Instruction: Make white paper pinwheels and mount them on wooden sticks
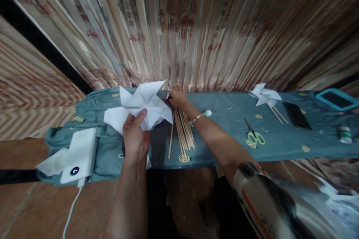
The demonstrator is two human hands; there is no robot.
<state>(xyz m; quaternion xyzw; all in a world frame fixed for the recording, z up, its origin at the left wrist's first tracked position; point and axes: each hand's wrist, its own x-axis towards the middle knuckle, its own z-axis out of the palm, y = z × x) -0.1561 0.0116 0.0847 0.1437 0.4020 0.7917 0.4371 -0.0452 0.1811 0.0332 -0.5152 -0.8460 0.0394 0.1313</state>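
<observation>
My left hand (134, 130) pinches a white paper pinwheel (148, 99) near its centre, thumb on top. More white paper (114, 117) lies beneath and to its left. At the far side of the cloth, my right hand (178, 98) is closed at the upper ends of several thin wooden sticks (183, 130). A small dark and red object (168, 96) shows at its fingertips, too small to name. The sticks fan out toward the near edge. Beside the right wrist lies a white and green tube (207, 113), partly hidden by the arm.
A white power bank (80, 155) with a cable rests at the left. To the right are scissors (254, 136), another paper pinwheel (265, 94) with sticks, a black phone (297, 115), a blue-framed device (338, 99) and a small green-white container (344, 134). A curtain (179, 37) hangs behind.
</observation>
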